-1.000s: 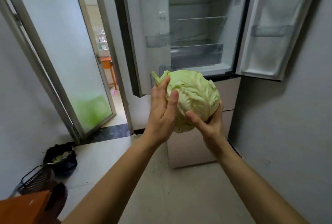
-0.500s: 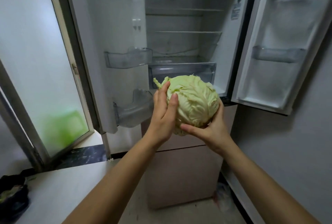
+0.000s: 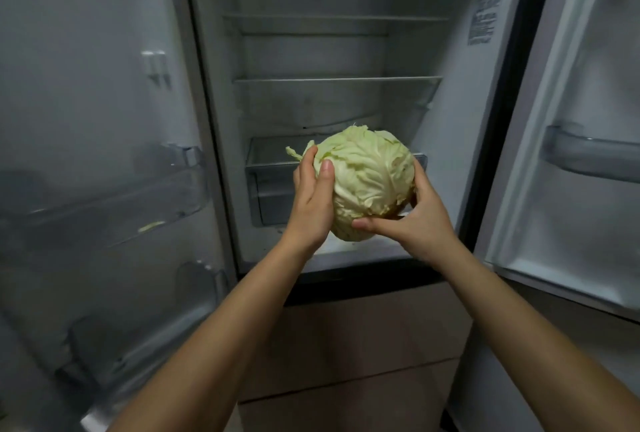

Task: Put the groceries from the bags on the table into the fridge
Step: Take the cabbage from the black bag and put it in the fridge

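Both doors stood open at frame left and right; bare shelves and the centre drawer lay unobstructed.

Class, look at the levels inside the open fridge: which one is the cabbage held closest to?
The bottom drawer, the clear bin under the two shelves. The cabbage, held by the left hand and right hand, overlaps its front; both shelves sit well above.

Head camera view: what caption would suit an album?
Both hands hold a cabbage before the open fridge's drawer.

Head view, forward and slightly downward, close before open fridge.
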Demonstrator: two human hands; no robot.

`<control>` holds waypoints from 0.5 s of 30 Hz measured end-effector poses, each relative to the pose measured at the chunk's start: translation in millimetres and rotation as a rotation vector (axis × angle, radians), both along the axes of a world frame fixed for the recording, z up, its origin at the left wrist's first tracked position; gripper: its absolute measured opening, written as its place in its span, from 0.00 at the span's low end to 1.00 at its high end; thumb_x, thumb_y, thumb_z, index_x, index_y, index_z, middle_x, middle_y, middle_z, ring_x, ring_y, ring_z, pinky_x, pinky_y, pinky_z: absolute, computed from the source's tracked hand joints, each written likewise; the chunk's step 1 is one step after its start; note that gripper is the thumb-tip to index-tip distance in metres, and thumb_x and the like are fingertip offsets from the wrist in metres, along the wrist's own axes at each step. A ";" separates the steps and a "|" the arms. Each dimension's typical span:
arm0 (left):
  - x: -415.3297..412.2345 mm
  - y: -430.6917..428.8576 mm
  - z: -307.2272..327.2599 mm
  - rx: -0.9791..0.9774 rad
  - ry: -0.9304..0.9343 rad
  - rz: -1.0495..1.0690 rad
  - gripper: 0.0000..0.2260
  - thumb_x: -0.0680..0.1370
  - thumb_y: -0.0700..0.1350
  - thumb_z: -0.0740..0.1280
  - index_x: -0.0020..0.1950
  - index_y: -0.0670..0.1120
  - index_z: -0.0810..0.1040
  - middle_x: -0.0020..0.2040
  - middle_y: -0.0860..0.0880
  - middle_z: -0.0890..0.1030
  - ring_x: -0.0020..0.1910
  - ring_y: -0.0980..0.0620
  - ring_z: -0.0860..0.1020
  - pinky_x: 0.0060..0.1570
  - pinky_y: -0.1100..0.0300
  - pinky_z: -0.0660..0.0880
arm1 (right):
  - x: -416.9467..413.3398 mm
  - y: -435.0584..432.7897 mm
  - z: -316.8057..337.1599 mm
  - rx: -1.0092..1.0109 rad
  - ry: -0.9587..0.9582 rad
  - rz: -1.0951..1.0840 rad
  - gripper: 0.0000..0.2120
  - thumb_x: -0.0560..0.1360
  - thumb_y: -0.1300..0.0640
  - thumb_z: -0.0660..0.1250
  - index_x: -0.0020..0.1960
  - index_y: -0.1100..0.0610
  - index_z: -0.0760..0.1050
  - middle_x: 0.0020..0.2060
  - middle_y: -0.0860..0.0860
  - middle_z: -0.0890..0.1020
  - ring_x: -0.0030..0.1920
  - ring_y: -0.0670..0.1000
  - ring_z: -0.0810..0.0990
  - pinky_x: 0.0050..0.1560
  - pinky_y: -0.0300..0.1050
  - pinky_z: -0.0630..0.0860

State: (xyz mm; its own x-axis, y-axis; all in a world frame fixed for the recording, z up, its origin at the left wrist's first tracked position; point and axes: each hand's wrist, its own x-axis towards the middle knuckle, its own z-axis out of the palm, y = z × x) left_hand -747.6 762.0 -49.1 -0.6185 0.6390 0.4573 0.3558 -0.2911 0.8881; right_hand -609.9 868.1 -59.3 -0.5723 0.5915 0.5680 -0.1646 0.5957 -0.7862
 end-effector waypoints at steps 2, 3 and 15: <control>-14.7 37.6 1.0 0.001 0.001 0.028 0.25 0.84 0.58 0.53 0.80 0.55 0.54 0.79 0.53 0.55 0.76 0.55 0.60 0.75 0.52 0.61 | -16.4 39.7 -2.0 -0.022 0.015 0.007 0.58 0.51 0.39 0.87 0.75 0.42 0.63 0.68 0.42 0.75 0.68 0.44 0.75 0.68 0.53 0.74; -22.2 57.1 2.1 -0.002 0.002 0.054 0.25 0.84 0.58 0.53 0.80 0.55 0.54 0.79 0.53 0.56 0.76 0.55 0.60 0.75 0.53 0.60 | -24.4 59.9 -1.6 -0.034 0.023 0.016 0.59 0.51 0.40 0.87 0.76 0.43 0.62 0.68 0.42 0.75 0.68 0.44 0.75 0.69 0.52 0.74; -148.3 229.3 39.1 -0.054 -0.168 0.216 0.35 0.73 0.69 0.55 0.78 0.57 0.59 0.76 0.48 0.66 0.72 0.48 0.69 0.69 0.43 0.70 | -171.4 257.9 40.2 -0.132 -0.091 0.175 0.73 0.43 0.36 0.86 0.80 0.53 0.55 0.72 0.46 0.72 0.71 0.45 0.72 0.72 0.48 0.69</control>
